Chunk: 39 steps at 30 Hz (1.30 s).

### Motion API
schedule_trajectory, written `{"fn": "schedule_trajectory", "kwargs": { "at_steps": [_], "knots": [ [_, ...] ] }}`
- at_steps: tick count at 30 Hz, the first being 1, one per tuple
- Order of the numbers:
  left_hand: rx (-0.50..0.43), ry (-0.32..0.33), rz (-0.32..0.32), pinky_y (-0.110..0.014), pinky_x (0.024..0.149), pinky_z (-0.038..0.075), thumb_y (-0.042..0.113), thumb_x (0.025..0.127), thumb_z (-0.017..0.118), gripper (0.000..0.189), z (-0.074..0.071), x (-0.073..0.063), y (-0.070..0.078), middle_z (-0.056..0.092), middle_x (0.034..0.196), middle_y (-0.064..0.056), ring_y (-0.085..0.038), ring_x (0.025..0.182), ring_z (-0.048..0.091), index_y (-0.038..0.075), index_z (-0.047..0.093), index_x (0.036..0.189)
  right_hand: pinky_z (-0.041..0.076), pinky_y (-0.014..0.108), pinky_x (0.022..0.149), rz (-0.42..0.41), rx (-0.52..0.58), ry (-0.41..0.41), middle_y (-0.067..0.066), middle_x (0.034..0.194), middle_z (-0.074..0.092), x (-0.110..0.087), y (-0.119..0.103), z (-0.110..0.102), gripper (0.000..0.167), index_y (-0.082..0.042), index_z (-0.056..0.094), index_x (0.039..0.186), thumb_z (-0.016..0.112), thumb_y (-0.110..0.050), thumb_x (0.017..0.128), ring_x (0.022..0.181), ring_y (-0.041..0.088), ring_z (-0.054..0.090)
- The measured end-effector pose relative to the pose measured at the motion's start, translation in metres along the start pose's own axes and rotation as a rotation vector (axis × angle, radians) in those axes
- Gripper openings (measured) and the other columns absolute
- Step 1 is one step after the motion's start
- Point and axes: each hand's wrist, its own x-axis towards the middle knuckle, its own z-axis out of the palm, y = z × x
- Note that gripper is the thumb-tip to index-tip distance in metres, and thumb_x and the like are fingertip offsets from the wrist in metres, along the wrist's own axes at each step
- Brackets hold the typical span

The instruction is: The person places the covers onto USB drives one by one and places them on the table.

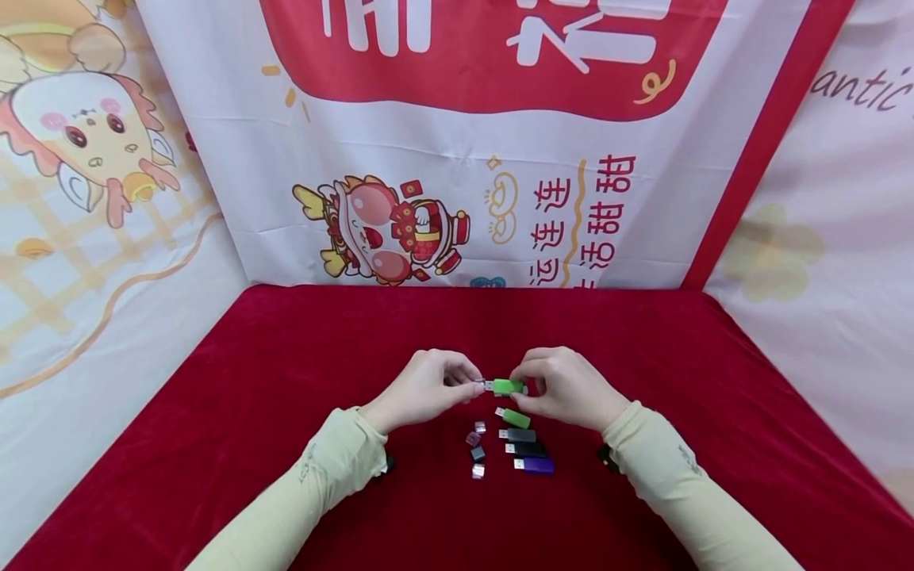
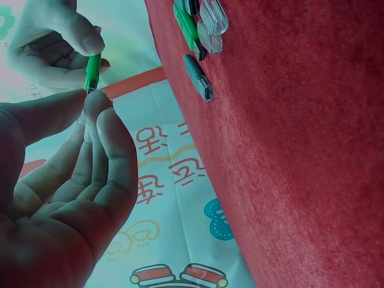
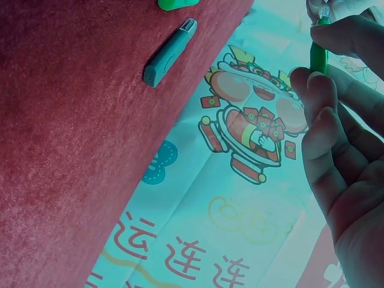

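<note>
A bright green USB stick [image 1: 505, 387] is pinched at its body between thumb and fingers of my right hand [image 1: 567, 385]. Its metal plug points left, to the fingertips of my left hand [image 1: 432, 385]. Those fingers pinch a small clear cap at the plug's end, mostly hidden by the fingertips. Below the hands lies a column of USB sticks: another green one [image 1: 514, 419], a grey one [image 1: 520, 435], a black one [image 1: 527, 450] and a purple one [image 1: 535, 465], plugs facing left. Left of them sit several small caps, including a clear one [image 1: 478, 471] and a dark one [image 1: 478, 454].
A red cloth [image 1: 343, 333] covers the table. Behind its far edge hangs a white and red printed banner [image 1: 485, 159], with patterned curtains [image 1: 107, 238] along the sides.
</note>
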Motion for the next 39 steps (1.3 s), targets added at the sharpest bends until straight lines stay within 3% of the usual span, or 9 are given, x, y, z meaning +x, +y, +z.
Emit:
{"fn": "schedule_trajectory", "kwargs": {
  "at_steps": [9, 17, 30, 39],
  "knots": [
    [-0.003, -0.020, -0.014, -0.031, 0.066, 0.053, 0.025, 0.092, 0.072, 0.008, -0.0001, -0.0013, -0.0007, 0.067, 0.082, 0.012, -0.008, 0.074, 0.063, 0.018, 0.074, 0.096, 0.047, 0.019, 0.057, -0.009, 0.007, -0.001, -0.005, 0.084, 0.065, 0.0006, 0.0002, 0.0001, 0.020, -0.012, 0.077, 0.092, 0.086, -0.020, 0.076, 0.062, 0.015, 0.056],
    [-0.010, -0.027, -0.036, -0.031, 0.065, 0.053, 0.022, 0.092, 0.072, 0.007, 0.0005, -0.0036, -0.0017, 0.068, 0.083, 0.011, -0.010, 0.074, 0.063, 0.018, 0.074, 0.098, 0.046, 0.018, 0.055, -0.028, 0.027, -0.005, -0.004, 0.083, 0.064, -0.0006, 0.0002, 0.0017, 0.019, -0.011, 0.077, 0.091, 0.086, -0.019, 0.077, 0.060, 0.013, 0.055],
    [-0.016, -0.037, -0.018, -0.031, 0.063, 0.053, 0.020, 0.092, 0.071, 0.006, -0.0012, -0.0015, 0.0005, 0.068, 0.082, 0.011, -0.010, 0.072, 0.064, 0.018, 0.074, 0.097, 0.046, 0.017, 0.055, -0.047, 0.023, 0.009, -0.005, 0.083, 0.064, -0.0007, 0.0005, -0.0011, 0.019, -0.010, 0.078, 0.091, 0.086, -0.018, 0.076, 0.060, 0.005, 0.051],
    [-0.028, -0.057, -0.021, -0.032, 0.063, 0.053, 0.021, 0.092, 0.071, 0.009, -0.0011, -0.0025, 0.0023, 0.068, 0.082, 0.009, -0.014, 0.073, 0.065, 0.015, 0.074, 0.099, 0.046, 0.017, 0.056, -0.066, 0.022, 0.026, -0.003, 0.084, 0.064, -0.0005, -0.0002, -0.0001, 0.020, -0.010, 0.078, 0.092, 0.086, -0.018, 0.076, 0.060, 0.012, 0.054]
  ]
}}
